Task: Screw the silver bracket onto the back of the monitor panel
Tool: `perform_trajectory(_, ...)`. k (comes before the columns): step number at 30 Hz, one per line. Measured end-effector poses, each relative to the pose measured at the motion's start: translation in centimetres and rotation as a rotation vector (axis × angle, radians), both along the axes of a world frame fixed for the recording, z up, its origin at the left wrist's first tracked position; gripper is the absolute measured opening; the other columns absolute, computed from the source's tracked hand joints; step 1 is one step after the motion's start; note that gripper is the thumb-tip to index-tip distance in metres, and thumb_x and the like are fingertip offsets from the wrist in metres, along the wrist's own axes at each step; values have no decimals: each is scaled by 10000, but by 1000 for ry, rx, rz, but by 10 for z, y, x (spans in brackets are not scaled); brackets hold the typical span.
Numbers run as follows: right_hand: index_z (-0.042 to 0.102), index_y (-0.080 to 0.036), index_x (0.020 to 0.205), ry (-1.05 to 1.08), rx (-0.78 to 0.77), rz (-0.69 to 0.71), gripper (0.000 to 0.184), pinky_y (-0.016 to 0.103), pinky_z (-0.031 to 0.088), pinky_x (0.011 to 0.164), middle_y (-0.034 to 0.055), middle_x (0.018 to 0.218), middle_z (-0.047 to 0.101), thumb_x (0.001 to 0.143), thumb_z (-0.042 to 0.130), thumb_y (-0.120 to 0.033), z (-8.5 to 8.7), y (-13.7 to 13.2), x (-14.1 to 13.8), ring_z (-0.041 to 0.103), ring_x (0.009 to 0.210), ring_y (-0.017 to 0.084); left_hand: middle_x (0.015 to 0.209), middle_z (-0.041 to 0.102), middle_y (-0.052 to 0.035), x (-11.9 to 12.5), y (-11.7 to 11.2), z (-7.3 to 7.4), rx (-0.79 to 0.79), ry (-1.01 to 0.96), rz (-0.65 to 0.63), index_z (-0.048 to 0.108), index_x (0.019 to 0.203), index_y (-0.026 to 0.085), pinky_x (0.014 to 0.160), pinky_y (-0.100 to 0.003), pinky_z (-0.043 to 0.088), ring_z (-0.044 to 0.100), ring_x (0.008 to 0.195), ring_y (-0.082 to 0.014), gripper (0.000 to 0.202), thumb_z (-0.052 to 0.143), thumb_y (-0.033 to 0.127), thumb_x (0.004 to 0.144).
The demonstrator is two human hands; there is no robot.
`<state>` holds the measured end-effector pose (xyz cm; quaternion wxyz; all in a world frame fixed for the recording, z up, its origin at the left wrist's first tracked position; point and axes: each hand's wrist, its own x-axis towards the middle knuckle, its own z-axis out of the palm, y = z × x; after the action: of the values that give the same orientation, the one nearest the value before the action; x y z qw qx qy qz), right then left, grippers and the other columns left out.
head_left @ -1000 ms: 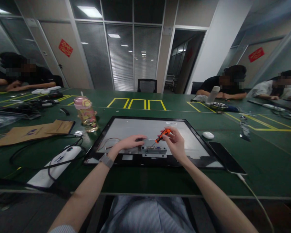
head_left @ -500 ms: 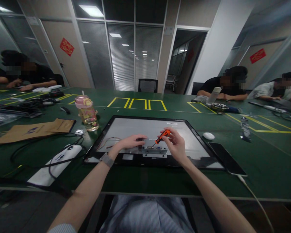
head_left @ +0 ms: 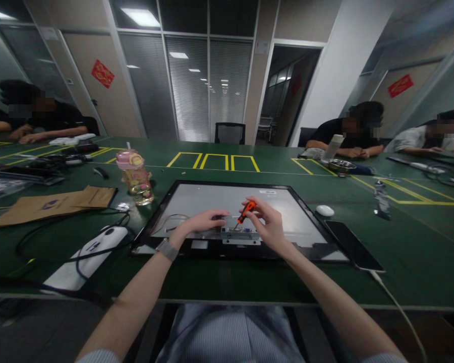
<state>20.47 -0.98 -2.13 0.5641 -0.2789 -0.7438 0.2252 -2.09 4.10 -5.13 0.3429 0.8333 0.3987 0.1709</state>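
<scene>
Above the silver metal bracket (head_left: 241, 241), the right hand (head_left: 269, 225) grips a tilted orange-and-black screwdriver (head_left: 246, 212); whether the left hand (head_left: 203, 222) grips something, I cannot tell.

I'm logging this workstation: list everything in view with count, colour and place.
Table: one, green, middle of view
Framed panel: one, grey-black, on table
Bracket: one, silver, on panel
Screwdriver: one, orange-black, in right hand
Bottle: one, clear with pink lid, left
Paper packaging: count unclear, brown, left
Power strip: one, white, left
Cables: several, black and white, both sides
Phone: one, black, right of panel
Rounded case: one, white, beyond phone
Bowl: one, silver, far right
Far clutter: uncountable, mostly dark, left
Wall signs: at least two, red, background
Chairs: several, mostly dark, background
Other people: at least three, dark and pale tops, far side
Watch: one, grey, behind left hand
Left hand: one, bare, beside bracket
Right hand: one, bare, holding screwdriver
</scene>
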Motion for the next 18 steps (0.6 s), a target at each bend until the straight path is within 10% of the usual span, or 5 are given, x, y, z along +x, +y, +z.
perform_trajectory(18, 592, -260, 1102, -90, 76, -49, 282, 292, 595, 643, 42, 914, 579, 823, 581, -300, 7, 7, -10, 597, 734, 145, 1336, 504, -34, -1, 1, -1, -10, -39, -13, 515, 1230, 206, 1063, -295, 286, 453, 1225, -200, 473, 488, 479, 844)
